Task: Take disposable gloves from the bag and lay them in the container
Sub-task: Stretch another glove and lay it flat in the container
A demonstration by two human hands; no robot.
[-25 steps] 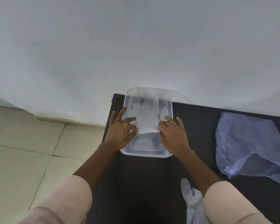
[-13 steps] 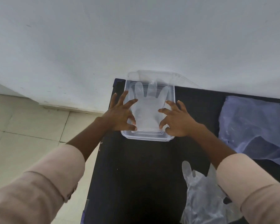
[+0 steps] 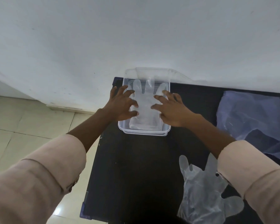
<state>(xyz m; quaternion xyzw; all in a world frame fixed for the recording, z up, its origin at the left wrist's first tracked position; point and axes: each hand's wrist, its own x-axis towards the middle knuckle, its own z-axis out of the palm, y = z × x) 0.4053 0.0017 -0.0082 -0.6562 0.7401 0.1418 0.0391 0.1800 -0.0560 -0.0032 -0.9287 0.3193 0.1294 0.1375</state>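
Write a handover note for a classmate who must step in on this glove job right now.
Left hand: open, fingers spread on the glove in the container.
Right hand: open, pressing the same glove from the other side.
Done: that glove lies flat inside, fingers toward the wall.
Left: loose gloves lie on the table's near right; the bag sits far right. Lay those in next.

A clear glove [image 3: 145, 109] lies flat in the clear container [image 3: 144, 132]; more gloves [image 3: 200, 191] near the bluish bag [image 3: 255, 120].

Both hands, left [image 3: 122, 106] and right [image 3: 172, 110], outstretched, fingers spread
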